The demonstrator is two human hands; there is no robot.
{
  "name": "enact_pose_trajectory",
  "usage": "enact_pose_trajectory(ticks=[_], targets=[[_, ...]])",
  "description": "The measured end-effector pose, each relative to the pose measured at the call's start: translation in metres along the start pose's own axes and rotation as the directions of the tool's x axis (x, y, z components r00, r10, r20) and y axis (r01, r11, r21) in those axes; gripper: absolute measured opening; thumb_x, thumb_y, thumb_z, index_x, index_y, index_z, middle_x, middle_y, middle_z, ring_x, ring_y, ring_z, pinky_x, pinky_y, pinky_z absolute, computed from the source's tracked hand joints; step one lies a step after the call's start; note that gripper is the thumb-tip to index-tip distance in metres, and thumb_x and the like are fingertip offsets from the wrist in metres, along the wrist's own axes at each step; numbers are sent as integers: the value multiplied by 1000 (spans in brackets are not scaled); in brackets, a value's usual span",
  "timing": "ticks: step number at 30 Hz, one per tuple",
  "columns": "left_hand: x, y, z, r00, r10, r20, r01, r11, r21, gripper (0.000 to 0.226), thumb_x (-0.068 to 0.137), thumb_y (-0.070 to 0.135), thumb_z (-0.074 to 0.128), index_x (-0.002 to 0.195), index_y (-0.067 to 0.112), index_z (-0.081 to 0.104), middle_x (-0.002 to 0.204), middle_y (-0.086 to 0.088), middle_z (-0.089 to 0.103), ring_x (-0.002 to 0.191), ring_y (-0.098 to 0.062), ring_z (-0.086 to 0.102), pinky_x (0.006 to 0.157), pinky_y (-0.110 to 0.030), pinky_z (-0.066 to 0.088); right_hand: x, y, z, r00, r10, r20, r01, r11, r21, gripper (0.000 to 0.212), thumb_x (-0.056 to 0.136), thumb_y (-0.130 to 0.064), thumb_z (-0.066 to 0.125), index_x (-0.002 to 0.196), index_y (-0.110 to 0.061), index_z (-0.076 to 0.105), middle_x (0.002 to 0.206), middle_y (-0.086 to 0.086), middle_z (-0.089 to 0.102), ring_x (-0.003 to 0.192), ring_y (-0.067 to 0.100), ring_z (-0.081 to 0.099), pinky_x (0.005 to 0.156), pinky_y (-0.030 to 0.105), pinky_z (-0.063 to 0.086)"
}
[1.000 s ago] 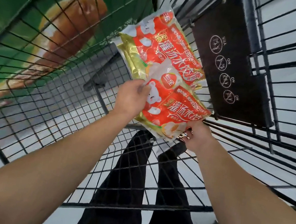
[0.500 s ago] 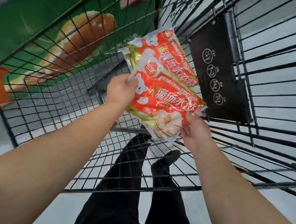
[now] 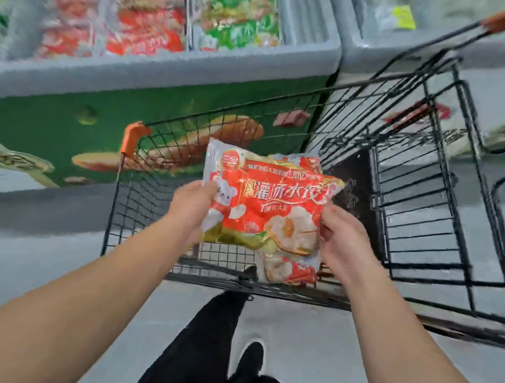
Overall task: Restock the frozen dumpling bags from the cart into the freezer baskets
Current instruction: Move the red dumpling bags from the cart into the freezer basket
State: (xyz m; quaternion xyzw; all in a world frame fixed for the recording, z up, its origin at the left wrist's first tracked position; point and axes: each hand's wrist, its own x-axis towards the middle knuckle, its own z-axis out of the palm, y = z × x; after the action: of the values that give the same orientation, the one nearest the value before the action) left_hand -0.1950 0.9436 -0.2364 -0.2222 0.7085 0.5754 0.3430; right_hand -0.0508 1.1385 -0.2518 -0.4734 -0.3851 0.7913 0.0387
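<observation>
A red and gold dumpling bag (image 3: 270,205) is held up over the black wire cart (image 3: 152,242). My left hand (image 3: 191,210) grips its left edge and my right hand (image 3: 340,239) grips its right edge. A second dumpling bag (image 3: 287,268) shows below and behind the first one; I cannot tell whether a hand holds it too. The grey chest freezer (image 3: 172,61) stands beyond the cart, and its baskets hold rows of red bags (image 3: 147,11) and green bags (image 3: 239,9), all blurred.
The freezer's green front panel (image 3: 57,126) faces the cart's far side. A second freezer (image 3: 397,49) stands at the upper right. The cart's folded child seat frame (image 3: 421,216) sits at the right. My legs and shoe (image 3: 246,367) stand on grey floor.
The view swung up from inside the cart to show the freezers. The bags turned level and rose above the cart basket, still gripped by both hands.
</observation>
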Motion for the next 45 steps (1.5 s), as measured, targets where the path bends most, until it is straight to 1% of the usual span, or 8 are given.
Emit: enact_pose_trajectory(ticks=[12,20,24,30,34,37,40,45], targets=[[-159,3,-108,970,190,-153,-231,917,-325,18,100,21,59,111,9,65,96,-10,78,87,-28,76,83,-52,60,-140,-20,70,900,-63,432,196,943,-269,24,90,13,52,110,4,64,106,21,73,98,32,69,100,48,51],[-203,5,-200,920,288,-267,-380,823,-422,18,100,26,60,107,11,66,98,-11,77,88,-28,75,79,-48,60,-198,15,159,854,-159,496,348,883,-316,11,94,-3,62,101,1,70,95,14,76,85,24,74,77,35,62],[-209,-4,-261,907,275,-318,-402,787,-467,18,98,30,62,106,14,67,96,-9,77,89,-28,74,84,-51,59,-220,48,208,830,-159,535,422,806,-415,15,95,-7,63,84,-4,74,90,11,77,93,30,73,87,47,59],[-191,-9,-358,928,233,-292,-365,728,-580,17,97,29,64,102,13,70,103,-12,75,96,-31,72,87,-53,57,-251,101,264,790,-72,609,377,840,-389,16,99,-6,56,109,-2,68,103,8,77,99,23,72,87,40,57],[-165,6,-424,943,254,-216,-334,725,-603,24,96,32,63,99,10,73,115,-17,73,100,-33,61,103,-61,43,-258,135,316,825,-171,539,424,817,-390,19,94,-3,62,112,0,68,106,13,75,101,28,71,93,44,57],[-148,19,-465,944,270,-190,-329,720,-611,31,91,33,67,113,11,71,112,-14,74,119,-34,62,108,-60,41,-268,154,358,866,-177,467,339,895,-289,10,96,2,56,97,1,66,89,13,75,80,22,73,69,33,58],[-146,38,-494,946,278,-166,-321,733,-600,27,96,35,63,110,13,71,106,-12,76,97,-28,73,97,-57,51,-277,160,393,890,-130,437,237,951,-199,14,99,0,51,97,1,66,86,13,75,81,26,70,74,40,57],[-124,64,-532,908,359,-216,-418,751,-512,19,98,28,61,105,11,67,107,-14,75,101,-32,72,94,-57,54,-278,148,434,932,-130,339,199,964,-177,24,101,-9,49,100,1,71,100,18,75,89,30,72,74,43,57]])
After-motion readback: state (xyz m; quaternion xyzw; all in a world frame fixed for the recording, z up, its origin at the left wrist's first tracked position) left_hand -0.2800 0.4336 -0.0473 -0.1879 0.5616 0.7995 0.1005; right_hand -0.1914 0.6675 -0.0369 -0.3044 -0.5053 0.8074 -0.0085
